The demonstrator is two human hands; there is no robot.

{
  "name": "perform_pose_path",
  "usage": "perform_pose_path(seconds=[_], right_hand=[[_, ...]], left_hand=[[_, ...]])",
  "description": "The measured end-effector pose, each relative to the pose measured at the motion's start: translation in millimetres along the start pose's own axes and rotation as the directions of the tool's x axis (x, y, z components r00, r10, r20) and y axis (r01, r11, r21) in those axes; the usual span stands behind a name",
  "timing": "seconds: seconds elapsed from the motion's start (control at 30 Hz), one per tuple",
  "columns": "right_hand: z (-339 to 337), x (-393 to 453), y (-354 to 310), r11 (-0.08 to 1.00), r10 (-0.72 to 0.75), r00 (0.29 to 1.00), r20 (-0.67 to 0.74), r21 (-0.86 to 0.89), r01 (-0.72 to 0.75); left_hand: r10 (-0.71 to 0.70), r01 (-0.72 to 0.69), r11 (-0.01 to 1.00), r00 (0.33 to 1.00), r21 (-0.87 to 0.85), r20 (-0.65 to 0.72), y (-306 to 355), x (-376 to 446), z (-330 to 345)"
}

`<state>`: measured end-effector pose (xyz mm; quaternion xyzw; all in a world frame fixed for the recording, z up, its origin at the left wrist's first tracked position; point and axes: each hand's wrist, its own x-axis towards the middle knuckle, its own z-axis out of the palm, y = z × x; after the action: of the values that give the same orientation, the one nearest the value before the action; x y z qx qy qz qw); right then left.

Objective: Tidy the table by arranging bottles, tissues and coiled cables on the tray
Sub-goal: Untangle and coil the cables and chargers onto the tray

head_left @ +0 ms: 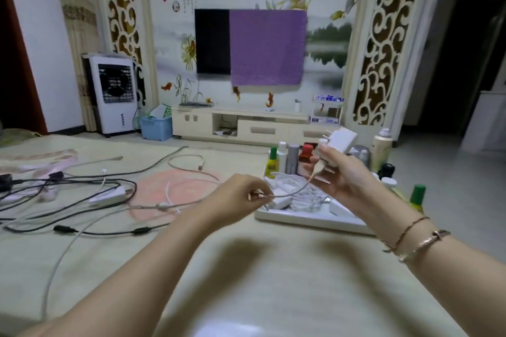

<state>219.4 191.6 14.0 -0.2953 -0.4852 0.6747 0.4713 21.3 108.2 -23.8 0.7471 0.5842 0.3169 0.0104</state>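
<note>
Left fingers: the left hand [241, 195] is pinching a thin pale cable [290, 194] between thumb and fingertips, the other fingers curling in loosely.
Right fingers: the right hand [345, 175] is gripping a white charger block [341, 141], fingers wrapped round its lower part; the block is tilting up and to the right, prongs pointing up-left.
Cable run: the cable is hanging in a shallow sag between the two hands, its beige strain relief meeting the block at the right hand; past the left pinch it is trailing back over the table toward the left.
Tray: a white tray [309, 220] is lying just beneath and behind both hands, holding a pile of coiled white cables [298, 189] and a small white adapter [280, 203].
Bottles: several bottles [282, 156] are standing upright along the tray's far side; a tan spray can [381, 148] and a green-capped bottle [417, 198] are standing to the right, whether on the tray cannot be told.
Table: the pale table [260, 282] is carrying loose black cables [68, 194] sprawling at left, well apart from the tray.
Wrist: bracelets [416, 238] are sitting on the right wrist.
</note>
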Motion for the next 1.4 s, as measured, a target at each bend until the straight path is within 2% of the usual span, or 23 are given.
perform_pose_path(seconds=[0.07, 0.23, 0.4, 0.5, 0.57, 0.67, 0.77, 0.8, 0.83, 0.93, 0.97, 1.0, 1.03, 1.1, 1.17, 1.2, 1.3, 1.33, 1.4], right_hand=[[-21, -12, 5, 0.995, 0.014, 0.999, -0.034, -0.095, -0.018], [-66, -52, 14, 0.955, 0.096, 0.994, -0.056, -0.278, -0.108], [-80, -75, 22, 0.942, 0.185, 0.973, -0.135, -0.258, -0.215], [-84, -83, 25, 0.879, 0.178, 0.97, -0.164, -0.417, -0.232], [-86, -83, 27, 0.769, 0.157, 0.968, -0.194, -0.591, -0.243], [-89, -77, 32, 0.529, 0.069, 0.982, -0.177, -0.828, -0.186], [-92, -70, 36, 0.453, 0.007, 0.991, -0.135, -0.883, -0.123], [-91, -69, 35, 0.397, -0.024, 0.992, -0.125, -0.912, -0.105], [-90, -68, 35, 0.285, -0.071, 0.991, -0.111, -0.954, -0.087], [-78, -62, 36, -0.228, -0.288, 0.957, 0.03, -0.973, -0.039], [-68, -59, 38, -0.307, -0.336, 0.935, 0.118, -0.952, 0.01], [-56, -57, 40, -0.315, -0.361, 0.908, 0.211, -0.944, 0.095], [-42, -54, 43, -0.258, -0.354, 0.889, 0.291, -0.944, 0.206], [-14, -44, 53, -0.077, -0.23, 0.889, 0.395, -0.918, 0.388], [10, -34, 67, 0.033, -0.083, 0.904, 0.419, -0.905, 0.423], [19, -29, 73, 0.128, -0.053, 0.908, 0.415, -0.899, 0.419], [36, -15, 79, 0.609, -0.006, 0.935, 0.355, -0.74, 0.285], [36, -11, 77, 0.715, -0.007, 0.945, 0.328, -0.659, 0.233], [36, -3, 66, 0.856, -0.045, 0.955, 0.295, -0.481, 0.189]], left_hand=[[-0.04, 0.038, 0.998, 0.999, 0.058, 0.03, -7, -3, -7], [-0.137, 0.136, 0.991, 0.99, 0.014, 0.036, -11, -8, -14], [-0.19, 0.189, 0.982, 0.981, 0.014, 0.039, -8, -16, -13], [-0.222, 0.221, 0.975, 0.975, 0.036, 0.027, -7, -21, -11], [-0.227, 0.225, 0.973, 0.974, 0.048, 0.029, -4, -22, -7], [-0.236, 0.234, 0.97, 0.971, 0.068, 0.03, -3, -21, -2], [-0.255, 0.251, 0.964, 0.967, 0.091, 0.026, -5, -20, -4], [-0.266, 0.262, 0.96, 0.964, 0.103, 0.03, -7, -20, -7], [-0.278, 0.272, 0.954, 0.96, 0.123, 0.035, -9, -20, -10], [-0.318, 0.309, 0.938, 0.947, 0.154, 0.039, -16, -20, -21], [-0.323, 0.316, 0.94, 0.946, 0.13, 0.038, -18, -20, -24], [-0.32, 0.316, 0.943, 0.947, 0.102, 0.033, -19, -20, -26], [-0.313, 0.311, 0.948, 0.949, 0.073, 0.021, -19, -19, -26], [-0.297, 0.297, 0.955, 0.955, -0.006, -0.02, -17, -17, -27], [-0.286, 0.272, 0.95, 0.955, -0.151, -0.079, -12, -14, -26], [-0.29, 0.256, 0.935, 0.95, -0.246, -0.113, -10, -13, -26], [-0.332, 0.194, 0.841, 0.922, -0.505, -0.199, -6, -10, -28], [-0.343, 0.182, 0.821, 0.915, -0.541, -0.213, -5, -9, -28], [-0.34, 0.166, 0.824, 0.91, -0.542, -0.239, -6, -5, -31]])
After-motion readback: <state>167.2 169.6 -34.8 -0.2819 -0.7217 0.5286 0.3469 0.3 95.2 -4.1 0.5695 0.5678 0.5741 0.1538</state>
